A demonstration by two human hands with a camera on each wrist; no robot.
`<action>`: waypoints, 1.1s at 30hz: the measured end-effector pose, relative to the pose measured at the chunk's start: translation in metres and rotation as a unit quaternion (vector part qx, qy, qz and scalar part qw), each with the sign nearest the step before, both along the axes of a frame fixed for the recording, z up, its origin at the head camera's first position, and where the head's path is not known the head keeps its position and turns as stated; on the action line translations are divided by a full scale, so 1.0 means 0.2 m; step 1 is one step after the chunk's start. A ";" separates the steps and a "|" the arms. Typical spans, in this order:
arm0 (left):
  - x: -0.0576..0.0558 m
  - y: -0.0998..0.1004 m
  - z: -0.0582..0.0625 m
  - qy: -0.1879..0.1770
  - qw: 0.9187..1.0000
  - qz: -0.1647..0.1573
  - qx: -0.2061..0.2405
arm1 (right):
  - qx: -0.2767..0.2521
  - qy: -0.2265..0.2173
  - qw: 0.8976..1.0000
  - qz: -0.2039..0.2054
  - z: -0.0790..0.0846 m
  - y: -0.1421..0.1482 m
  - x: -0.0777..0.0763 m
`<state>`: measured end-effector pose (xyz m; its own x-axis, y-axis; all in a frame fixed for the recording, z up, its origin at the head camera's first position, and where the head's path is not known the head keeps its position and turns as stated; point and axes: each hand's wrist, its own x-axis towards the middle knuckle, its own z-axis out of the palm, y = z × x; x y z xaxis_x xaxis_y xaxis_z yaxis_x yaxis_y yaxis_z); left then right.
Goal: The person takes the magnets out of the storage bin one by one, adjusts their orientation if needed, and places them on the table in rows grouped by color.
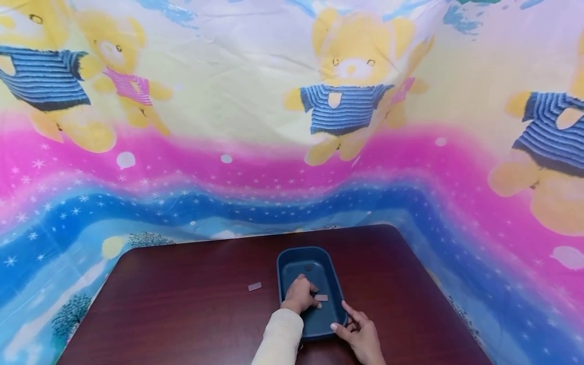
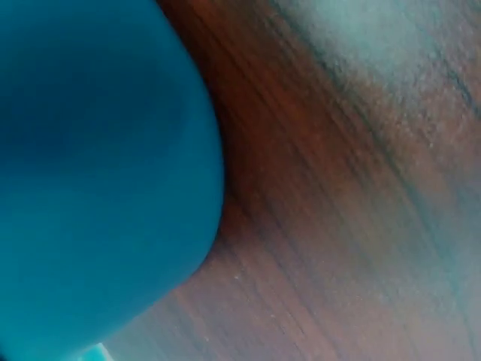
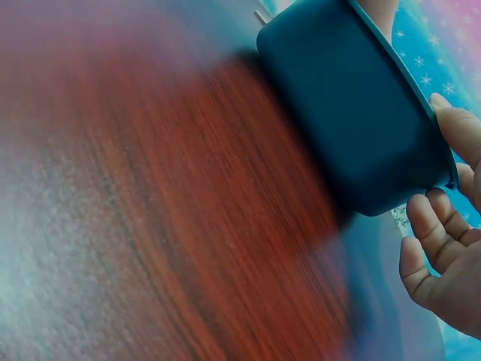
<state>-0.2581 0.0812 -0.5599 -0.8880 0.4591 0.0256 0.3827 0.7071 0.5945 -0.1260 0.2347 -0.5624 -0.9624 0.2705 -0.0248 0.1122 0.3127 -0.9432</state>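
A dark blue rectangular tray [image 1: 335,276] with rounded corners stands on the table. My left hand [image 1: 300,295] reaches down into it, thumb and fingertips about one end of a small pale pinkish rectangular piece [image 1: 322,298]. At the tray's near right corner, my right hand [image 1: 362,334] grips the rim; in the right wrist view its thumb [image 3: 460,131] lies on the rim with fingers curled beneath. A small dark round disc [image 1: 307,267] lies in the far end of the tray. The left wrist view has only the tray's outer wall [image 2: 98,188], not the hand.
Left of the tray, a second small pale rectangular piece [image 1: 254,287] lies on the dark reddish-brown wooden table [image 1: 191,309]. Behind and beside the table hangs a colourful cloth [image 1: 255,187] printed with teddy bears.
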 end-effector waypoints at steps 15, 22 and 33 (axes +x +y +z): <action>0.01 0.02 0.03 0.013 0.998 -0.023 -0.049 | -0.017 -0.003 1.000 -0.008 0.06 -0.01 0.01; 0.01 0.00 0.03 -0.038 0.999 -0.011 0.002 | -0.009 0.009 1.000 -0.005 0.00 0.00 0.01; 0.01 0.00 0.07 -0.035 0.995 0.000 0.095 | -0.020 0.014 1.000 -0.009 -0.01 0.00 0.00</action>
